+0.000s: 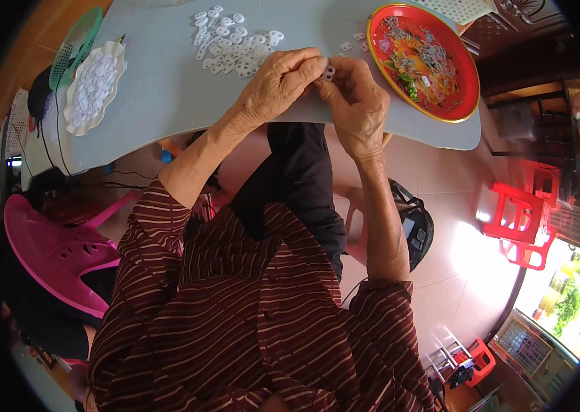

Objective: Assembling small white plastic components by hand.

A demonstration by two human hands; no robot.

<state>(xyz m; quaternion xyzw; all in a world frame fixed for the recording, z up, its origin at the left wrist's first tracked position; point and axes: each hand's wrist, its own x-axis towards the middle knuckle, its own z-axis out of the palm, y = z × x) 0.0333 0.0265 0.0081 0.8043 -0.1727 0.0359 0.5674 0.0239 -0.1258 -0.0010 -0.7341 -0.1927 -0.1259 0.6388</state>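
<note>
Above the table's near edge, my left hand (288, 81) and my right hand (360, 103) meet at the fingertips. A small white plastic piece with holes (330, 71) shows between the thumb and fingers of my right hand. My left thumb and fingers are pinched together right beside it; whatever they grip is hidden. Beyond my left hand, a loose pile of similar white pieces (225, 42) lies on the grey table (159, 82). To the right of my hands, a round red tray (465, 86) with a gold rim holds many small metal parts.
At the table's left stands a scalloped white dish (120, 65) heaped with white pieces, next to a green mesh basket (84, 34). A few pieces (346, 47) lie near the red tray. Below are a pink chair (50, 247), a black bag (417, 230) and red stools (516, 213).
</note>
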